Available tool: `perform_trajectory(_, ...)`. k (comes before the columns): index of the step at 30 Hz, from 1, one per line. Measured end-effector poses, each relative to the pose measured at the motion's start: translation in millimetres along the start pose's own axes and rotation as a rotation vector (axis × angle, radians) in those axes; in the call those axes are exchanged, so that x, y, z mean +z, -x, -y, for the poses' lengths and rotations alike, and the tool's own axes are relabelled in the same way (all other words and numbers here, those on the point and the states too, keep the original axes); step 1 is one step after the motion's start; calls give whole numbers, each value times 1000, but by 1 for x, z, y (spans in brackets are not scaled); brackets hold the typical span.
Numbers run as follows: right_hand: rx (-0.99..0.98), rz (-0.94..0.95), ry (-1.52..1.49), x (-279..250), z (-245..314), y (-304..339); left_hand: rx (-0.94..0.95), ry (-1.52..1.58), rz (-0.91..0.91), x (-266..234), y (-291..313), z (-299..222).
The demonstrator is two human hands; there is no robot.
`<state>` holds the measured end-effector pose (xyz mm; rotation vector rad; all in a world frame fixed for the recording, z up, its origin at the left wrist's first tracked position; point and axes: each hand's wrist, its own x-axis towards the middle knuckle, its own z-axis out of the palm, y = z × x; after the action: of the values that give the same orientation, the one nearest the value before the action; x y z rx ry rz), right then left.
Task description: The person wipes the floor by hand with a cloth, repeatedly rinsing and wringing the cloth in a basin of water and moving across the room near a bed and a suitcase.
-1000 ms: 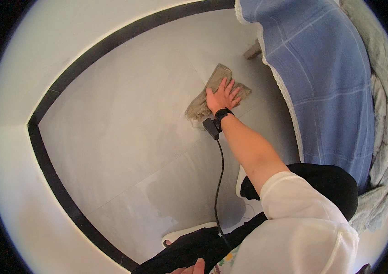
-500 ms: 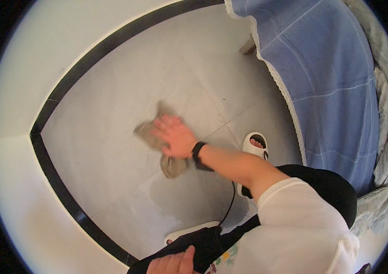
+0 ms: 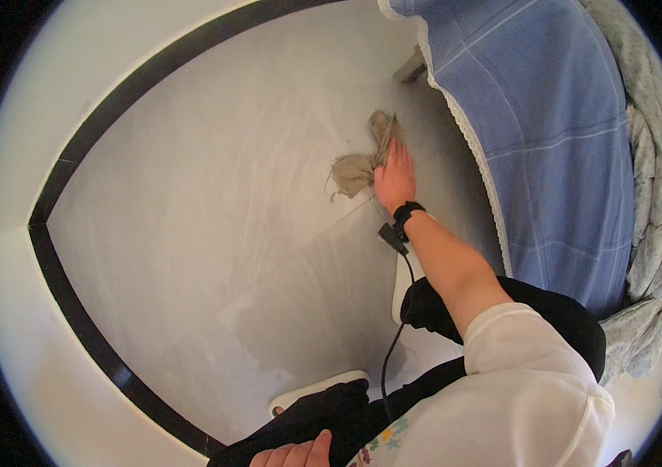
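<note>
Head view, step in hand: judged to be wiping the tiled floor (image 3: 175, 179) with a rag. The brown rag (image 3: 354, 173) lies bunched on the tiles just off centre, toward 1 o'clock. Right hand (image 3: 396, 177): palm down against the rag's 4 o'clock side, fingers extended and lying close together; cannot tell whether the thumb pinches any fabric. Left hand (image 3: 292, 454): at 6 o'clock, on the black trousers (image 3: 323, 416), fingers side by side; grip cannot be told.

Next move, judged: calls for the rag spread flatter under the palm, then a sweep toward 9 o'clock, clear of the furniture leg (image 3: 411, 68) at 1 o'clock.

Hidden or unclear: right palm and the rag's underside; whatever stands beneath the blue lace-edged cover (image 3: 537, 140) at 2 o'clock; left fingertips, cut off by the lower rim. Darker patch (image 3: 292, 327) toward 7 o'clock: damp or shadow, undetermined.
</note>
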<state>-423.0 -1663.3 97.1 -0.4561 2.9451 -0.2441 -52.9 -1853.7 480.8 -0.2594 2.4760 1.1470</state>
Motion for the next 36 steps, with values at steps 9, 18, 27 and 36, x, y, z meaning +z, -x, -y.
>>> perform_trajectory(9,-293,37,22,23,119,110,40,-9,-51,3,23,-1)
perform_trajectory(18,-729,294,-235,28,235,179,30,-49,-154,10,39,-11)
perform_trajectory(27,-1029,508,-221,32,204,172,-24,-99,-100,12,32,-26)
perform_trajectory(36,-22,29,-644,-77,53,6,22,-95,-32,8,12,-29)
